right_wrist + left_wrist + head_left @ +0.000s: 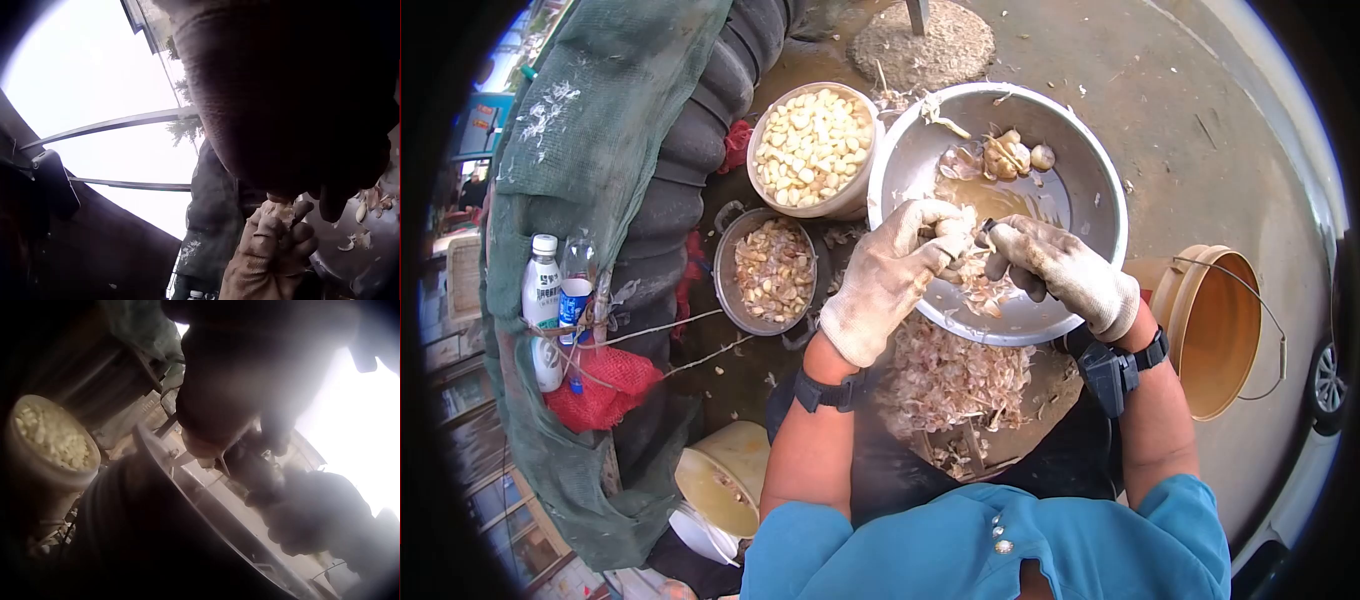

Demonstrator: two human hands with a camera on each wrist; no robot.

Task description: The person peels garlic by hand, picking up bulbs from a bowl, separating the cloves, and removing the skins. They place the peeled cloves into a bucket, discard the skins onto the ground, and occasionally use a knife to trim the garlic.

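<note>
Both hands wear pale, soiled work gloves and meet over the near side of a wide metal basin (pixel 1104 190). Fingers of the left hand (pixel 888 278) curl round a garlic bulb (pixel 956 230) that is partly peeled. Close against that bulb, the right hand (pixel 1068 272) has bent fingers and pinches a small dark object (pixel 988 226); I cannot tell its kind. Papery garlic skin (pixel 985 292) hangs below the fingertips. Inside the basin, more garlic bulbs (pixel 1006 156) lie at the far side. The right wrist view shows the left hand (pixel 265 250) gripping the garlic.
Left of the basin stand a bucket of peeled cloves (pixel 815 150) and a pot of unpeeled cloves (pixel 770 270). A heap of garlic skins (pixel 960 375) lies between the person's legs. An orange-tan bucket (pixel 1215 330) leans at right. Bottles (pixel 542 285) hang on green netting (pixel 590 130).
</note>
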